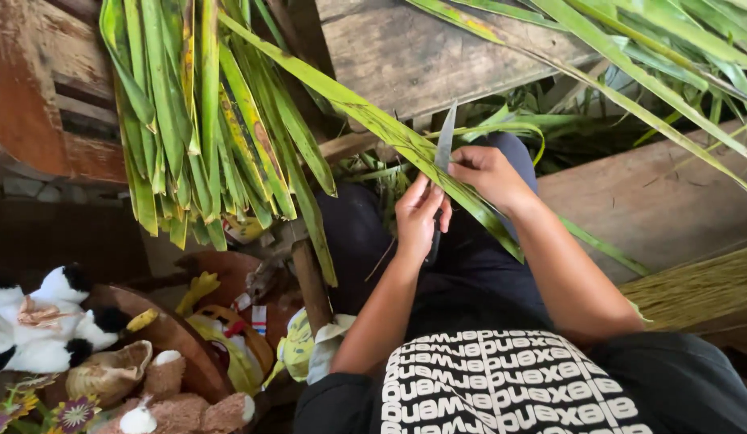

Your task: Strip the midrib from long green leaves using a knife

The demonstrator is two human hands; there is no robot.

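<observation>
My left hand (419, 217) grips the dark handle of a knife (444, 145), whose grey blade points up and away from me. My right hand (486, 173) pinches a long green palm leaf (365, 116) just right of the blade. The leaf runs diagonally from upper left, across my dark-trousered lap, down to the lower right. The blade lies against the leaf between my two hands.
A bundle of cut green leaves (197, 120) hangs over a wooden bench at left. More leaves (646, 56) fan out at upper right above wooden planks (655, 201). Stuffed toys (44, 317) and baskets sit at lower left. A pile of thin yellowish sticks (703, 289) lies at right.
</observation>
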